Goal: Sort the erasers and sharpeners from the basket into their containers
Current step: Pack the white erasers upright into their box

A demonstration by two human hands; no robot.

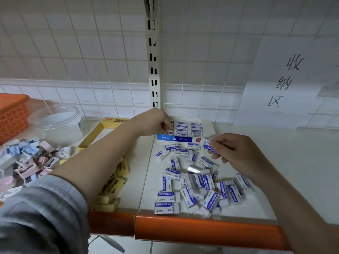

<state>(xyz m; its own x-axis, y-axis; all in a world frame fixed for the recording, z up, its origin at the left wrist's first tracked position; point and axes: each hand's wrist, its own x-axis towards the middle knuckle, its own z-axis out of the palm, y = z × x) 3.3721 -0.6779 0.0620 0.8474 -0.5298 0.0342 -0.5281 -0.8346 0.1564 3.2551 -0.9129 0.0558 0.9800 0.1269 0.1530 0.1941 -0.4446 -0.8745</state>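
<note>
Fingers (217, 143) of the right hand (236, 153) pinch one white eraser (211, 148) by its ends; it looks light, firm and slick in its sleeve. Left hand (156, 123) curls round another at the blue eraser box (180, 139) near the shelf's back edge. Loose erasers (198, 186) litter the shelf (256, 208) front.

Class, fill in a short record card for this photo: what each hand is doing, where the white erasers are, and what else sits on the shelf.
Left hand: reaches into the eraser box, fingers at an eraser in its left row
Right hand: pinches one white eraser above the shelf
Eraser box: blue-fronted, holds neat rows of white erasers
Loose white erasers: scattered on the shelf in front of the box
Yellow erasers: beside the yellow box
Sharpeners: pastel pile, far left
Clear tub: behind the sharpeners
</note>
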